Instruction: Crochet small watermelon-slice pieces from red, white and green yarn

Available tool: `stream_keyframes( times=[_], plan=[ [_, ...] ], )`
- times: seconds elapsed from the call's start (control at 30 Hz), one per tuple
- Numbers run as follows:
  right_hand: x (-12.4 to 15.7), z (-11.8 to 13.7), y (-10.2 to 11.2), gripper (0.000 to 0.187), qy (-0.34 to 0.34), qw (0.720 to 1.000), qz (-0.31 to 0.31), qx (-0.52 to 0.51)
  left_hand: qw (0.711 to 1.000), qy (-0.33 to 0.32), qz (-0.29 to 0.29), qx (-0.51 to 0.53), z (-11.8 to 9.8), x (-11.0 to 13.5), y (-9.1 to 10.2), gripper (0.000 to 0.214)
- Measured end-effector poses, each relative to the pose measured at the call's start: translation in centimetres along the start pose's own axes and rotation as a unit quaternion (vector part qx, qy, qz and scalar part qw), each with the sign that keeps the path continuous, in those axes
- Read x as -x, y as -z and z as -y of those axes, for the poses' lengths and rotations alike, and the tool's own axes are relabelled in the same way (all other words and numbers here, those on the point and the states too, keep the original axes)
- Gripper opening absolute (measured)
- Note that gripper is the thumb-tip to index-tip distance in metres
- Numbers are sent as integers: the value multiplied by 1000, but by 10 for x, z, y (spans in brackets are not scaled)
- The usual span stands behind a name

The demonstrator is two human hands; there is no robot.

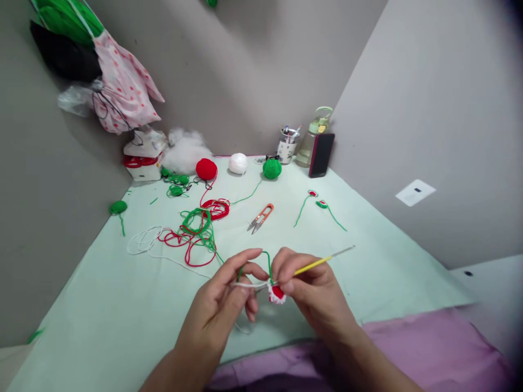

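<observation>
My left hand [229, 296] pinches white and green yarn strands [253, 283] just left of a small red crochet piece with a white edge [277, 294]. My right hand [310, 283] is closed on a yellow-handled crochet hook [322, 261], whose metal end points up to the right, and its fingers also touch the crochet piece. Both hands hover over the near middle of the pale green table [122, 305].
Loose red, green and white yarn [192, 234] lies left of centre, orange thread snips [260, 218] beyond my hands. Red [206, 169], white [237, 163] and green [272, 168] yarn balls, a pen cup [286, 146], bottle [312, 141] and phone [321, 154] stand at the back. Two small finished pieces [318, 200] lie right.
</observation>
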State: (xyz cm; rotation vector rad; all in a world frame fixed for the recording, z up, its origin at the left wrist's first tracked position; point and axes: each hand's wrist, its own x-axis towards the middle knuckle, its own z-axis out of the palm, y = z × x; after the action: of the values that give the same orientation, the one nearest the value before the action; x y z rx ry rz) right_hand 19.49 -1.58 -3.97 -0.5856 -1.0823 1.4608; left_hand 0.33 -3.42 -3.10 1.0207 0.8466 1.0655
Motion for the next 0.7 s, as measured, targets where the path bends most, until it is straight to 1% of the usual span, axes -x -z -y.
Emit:
stream_keyframes(
  times=[0.1, 0.17, 0.23, 0.33, 0.4, 0.47, 0.53, 0.6, 0.67, 0.7],
  plan=[
    [1, 2, 3, 6, 2, 1000, 4, 31, 992, -17, 28, -125, -10, 0, 8, 31],
    [2, 3, 4, 6, 2, 999, 1, 42, 984, -28, 25, -175, -16, -2, 11, 31],
    [2, 4, 5, 6, 1, 999, 7, 50, 979, -46, 17, -196, -21, -3, 13, 30],
    [3, 6, 5, 7, 0, 997, 33, 71, 982, -53, 1, -184, -24, -1, 10, 28],
    [4, 9, 3, 9, 9, 994, 42, 99, 986, -33, -21, -161, -25, 1, 6, 26],
    [5, 11, 0, 11, 31, 990, 35, 136, 987, -20, -56, -150, -25, 4, 2, 25],
    [7, 13, -3, 12, 61, 982, 25, 180, 980, -51, -101, -165, -23, 5, -3, 22],
    [10, 14, -7, 13, 89, 971, 18, 223, 964, -109, -145, -195, -20, 5, -6, 21],
    [12, 14, -9, 14, 107, 961, 13, 255, 948, -154, -173, -216, -16, 5, -8, 22],
    [13, 13, -10, 14, 110, 958, 11, 265, 945, -164, -182, -216, -14, 5, -9, 23]
  ],
)
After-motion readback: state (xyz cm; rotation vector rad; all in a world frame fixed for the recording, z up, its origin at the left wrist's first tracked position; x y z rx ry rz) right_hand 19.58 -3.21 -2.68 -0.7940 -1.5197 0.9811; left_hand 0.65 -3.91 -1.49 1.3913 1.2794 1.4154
